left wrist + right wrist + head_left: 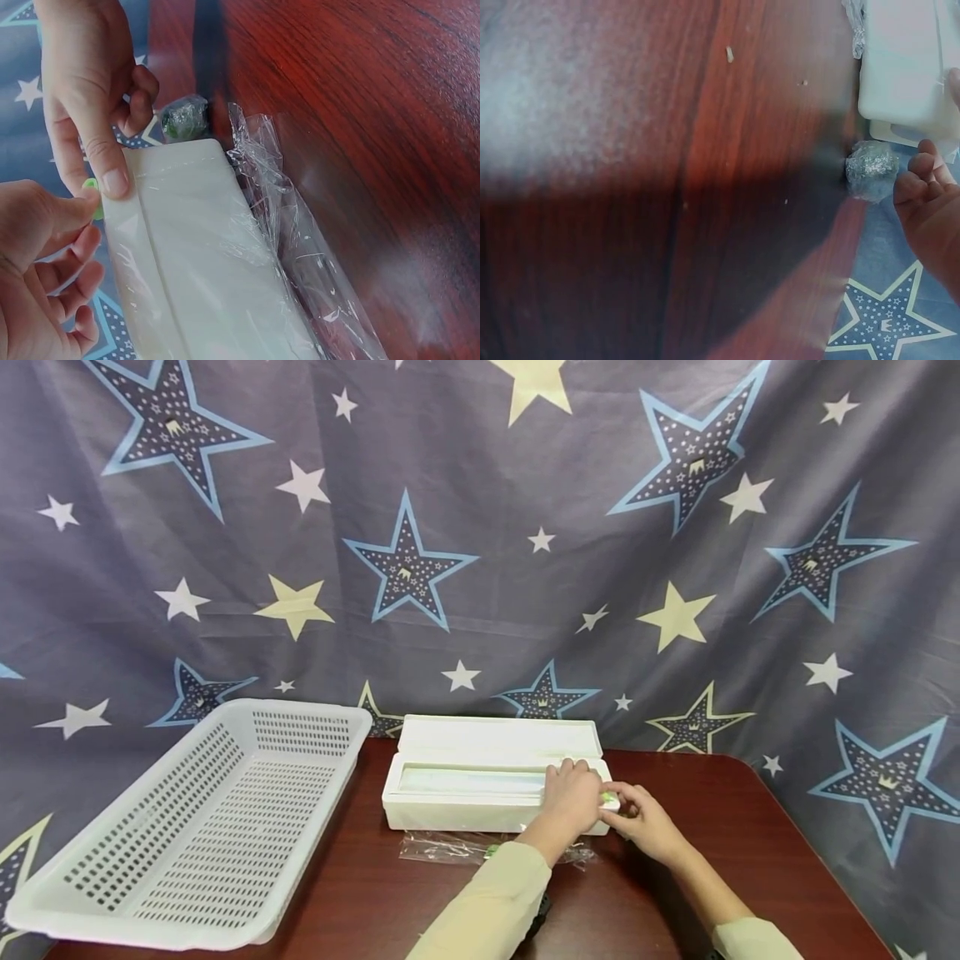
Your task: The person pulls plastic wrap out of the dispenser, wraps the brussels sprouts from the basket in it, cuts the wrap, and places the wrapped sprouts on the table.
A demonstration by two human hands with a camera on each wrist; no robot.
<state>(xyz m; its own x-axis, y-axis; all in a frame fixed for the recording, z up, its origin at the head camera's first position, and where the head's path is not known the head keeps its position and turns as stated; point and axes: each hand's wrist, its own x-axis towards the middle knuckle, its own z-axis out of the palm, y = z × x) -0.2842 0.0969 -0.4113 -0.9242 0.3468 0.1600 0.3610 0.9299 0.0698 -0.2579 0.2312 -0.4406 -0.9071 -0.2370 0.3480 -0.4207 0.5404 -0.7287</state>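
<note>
A long white box [450, 814], its lid [498, 737] raised, lies on the table with a pale roll [471, 780] inside. My left hand [572, 795] reaches over its right end. In the left wrist view, that hand's thumb and finger pinch a small bright green piece [97, 201] at the box's edge. From the right, my right hand [648, 825] grips the same end, its thumb [114, 180] pressed on the box's front corner. Clear plastic film [307, 247] lies crumpled along the front of the box. Part of the green piece is hidden by fingers.
A large white perforated basket [307, 843] stands to the left on the dark red table [375, 902]. Beside the box's right end sits a crumpled ball of clear film [871, 169] with green in it. A star-patterned curtain [480, 568] hangs behind the table.
</note>
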